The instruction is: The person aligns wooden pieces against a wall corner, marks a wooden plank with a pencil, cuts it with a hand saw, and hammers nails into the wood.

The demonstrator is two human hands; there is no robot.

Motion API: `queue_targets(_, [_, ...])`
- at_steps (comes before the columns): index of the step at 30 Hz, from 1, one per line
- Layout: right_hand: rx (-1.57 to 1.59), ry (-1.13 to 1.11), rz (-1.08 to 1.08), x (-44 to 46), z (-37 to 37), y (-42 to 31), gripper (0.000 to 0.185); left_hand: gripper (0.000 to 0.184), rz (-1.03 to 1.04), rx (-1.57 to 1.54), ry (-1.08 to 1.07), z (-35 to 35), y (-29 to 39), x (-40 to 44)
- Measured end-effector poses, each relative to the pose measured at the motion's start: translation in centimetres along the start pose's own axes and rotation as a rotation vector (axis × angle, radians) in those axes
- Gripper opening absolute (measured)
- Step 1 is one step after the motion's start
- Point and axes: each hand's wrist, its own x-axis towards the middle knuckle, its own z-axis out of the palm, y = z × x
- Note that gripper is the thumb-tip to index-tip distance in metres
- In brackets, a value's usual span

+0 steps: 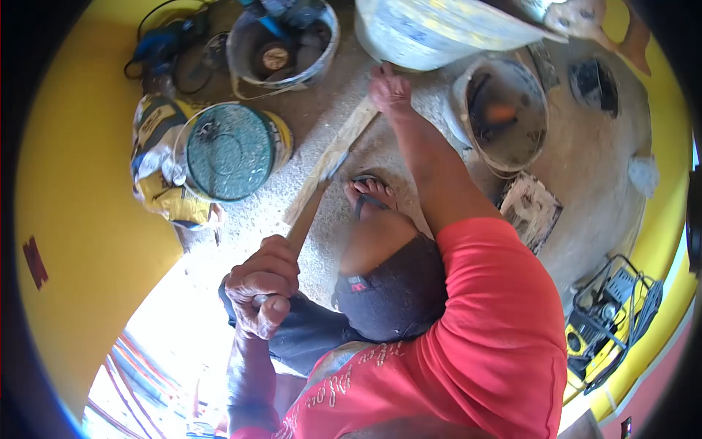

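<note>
My right hand [390,88] is closed on the far end of a long, narrow wooden board [349,130], close to the rim of a big pale basin. The board slants across the rough floor toward my left side. In my left fist [263,284] is the grip of a long machete-like knife [308,211]. Its narrow blade runs along the board's near side, and a shiny stretch lies against or just over the board's edge; exact contact cannot be made out. My sandaled foot [371,196] rests on the floor to the right of the blade.
A green-lidded bucket [229,152] stands beside a yellow sack [162,157]. Behind are a tool-filled bucket [322,62] and the pale basin [439,36]. Right are another bucket [540,135], a crusted flat piece [530,212] and a yellow-black machine [610,314]. Yellow walls curve around.
</note>
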Motion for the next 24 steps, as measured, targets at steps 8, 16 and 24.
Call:
queue_targets(8, [0.444,0.048,-0.340,-8.3,-0.7,-4.3,0.034,0.011,-0.191,-0.036,-0.024,-2.0,2.7,-6.7])
queue_targets(16, [0.130,-0.965,-0.697,-21.3,-6.9,-13.3,0.043,0.019,-0.077,-0.073,-0.012,-1.3,4.9,-7.4])
queue_targets(24, [0.273,-0.813,-0.936,-19.2,-2.9,-11.4,0.025,0.013,-0.121,-0.075,0.130,-1.3,4.8,-8.2])
